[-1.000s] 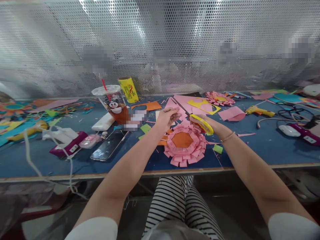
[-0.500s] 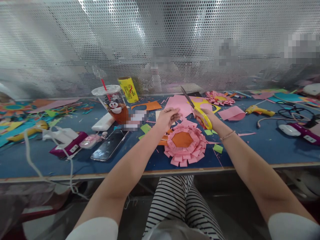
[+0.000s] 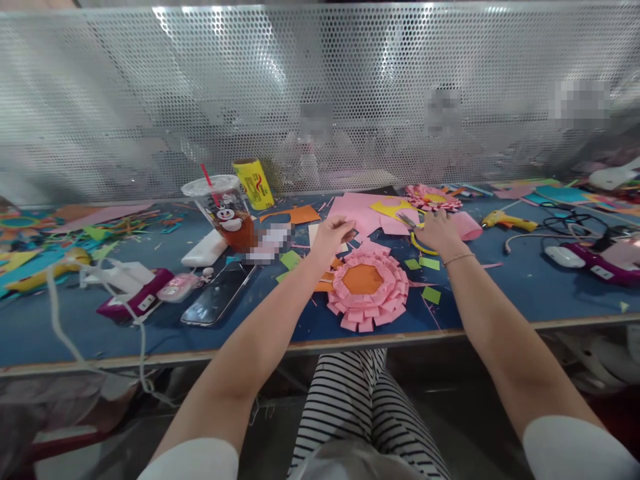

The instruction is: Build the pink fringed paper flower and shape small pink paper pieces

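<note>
Figure: Two bare hands over paper flower work, with scissors beneath the right hand

The pink paper flower (image 3: 369, 317), a layered ring of short folded tabs around an orange centre (image 3: 363, 279), lies flat beside the near edge of the tabletop (image 3: 280, 330), about midway along it. Just beyond it, the left hand (image 3: 333, 238) hovers with fingertips drawn together near the pink sheet (image 3: 350, 207); whether they pinch a small scrap cannot be told. The right hand (image 3: 440, 232) is palm down, fingers spread, over the yellow-handled scissors (image 3: 425, 249), with the curled pink paper (image 3: 470, 225) just beside it. Its grip on the handles is hidden. The blades point toward the far edge, near the yellow cut-out (image 3: 384, 207). The step in hand appears to be the handling of the scissors; any move of them calls for keeping the blades off the surrounding paper. A smaller flower (image 3: 417, 199) lies near the far edge, and green scraps (image 3: 431, 295) lie right of the larger one.
</note>
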The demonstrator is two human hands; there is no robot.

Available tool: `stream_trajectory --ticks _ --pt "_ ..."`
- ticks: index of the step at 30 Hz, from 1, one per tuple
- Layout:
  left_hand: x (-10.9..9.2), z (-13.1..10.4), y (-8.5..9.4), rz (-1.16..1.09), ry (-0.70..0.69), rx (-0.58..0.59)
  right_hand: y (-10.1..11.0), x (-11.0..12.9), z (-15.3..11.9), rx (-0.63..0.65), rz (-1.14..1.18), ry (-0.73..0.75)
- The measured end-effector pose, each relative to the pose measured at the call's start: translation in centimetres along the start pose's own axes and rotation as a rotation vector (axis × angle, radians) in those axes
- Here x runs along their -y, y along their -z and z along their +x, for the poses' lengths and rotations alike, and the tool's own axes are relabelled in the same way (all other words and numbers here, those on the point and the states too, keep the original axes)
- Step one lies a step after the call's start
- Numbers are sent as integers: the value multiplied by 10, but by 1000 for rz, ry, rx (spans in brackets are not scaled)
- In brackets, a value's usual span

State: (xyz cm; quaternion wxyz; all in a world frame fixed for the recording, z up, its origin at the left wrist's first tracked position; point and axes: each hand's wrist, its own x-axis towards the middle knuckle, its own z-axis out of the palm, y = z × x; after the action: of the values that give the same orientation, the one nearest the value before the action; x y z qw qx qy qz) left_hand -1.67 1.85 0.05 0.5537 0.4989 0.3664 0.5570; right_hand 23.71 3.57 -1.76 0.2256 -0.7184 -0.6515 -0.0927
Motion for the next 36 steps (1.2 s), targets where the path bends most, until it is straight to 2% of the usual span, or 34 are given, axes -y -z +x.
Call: stream_trajectory --ticks 2,4,8,13,21,25,30,33,36 --pt "2 -1 -2 24 -29 22 1 16 -2 -19 289 155" --pt "3 -2 -4 55 -44 39 2 36 -7 82 629 281" --pt "5 -4 -7 149 -51 91 1 66 -20 203 901 400" --pt "9 -5 -7 114 -55 53 -1 73 -26 303 1025 301" --pt "11 -7 -12 32 -3 97 0 77 -28 203 1011 217" --pt "10 -7 -12 34 -10 87 0 80 -30 242 1054 221" --pt "12 -5 -10 32 -28 105 -1 82 -33 360 1298 145" --pt "14 -4 -9 54 -30 93 0 85 -34 363 1429 49" --pt "14 -4 -9 76 -12 61 4 88 -35 370 1441 7"
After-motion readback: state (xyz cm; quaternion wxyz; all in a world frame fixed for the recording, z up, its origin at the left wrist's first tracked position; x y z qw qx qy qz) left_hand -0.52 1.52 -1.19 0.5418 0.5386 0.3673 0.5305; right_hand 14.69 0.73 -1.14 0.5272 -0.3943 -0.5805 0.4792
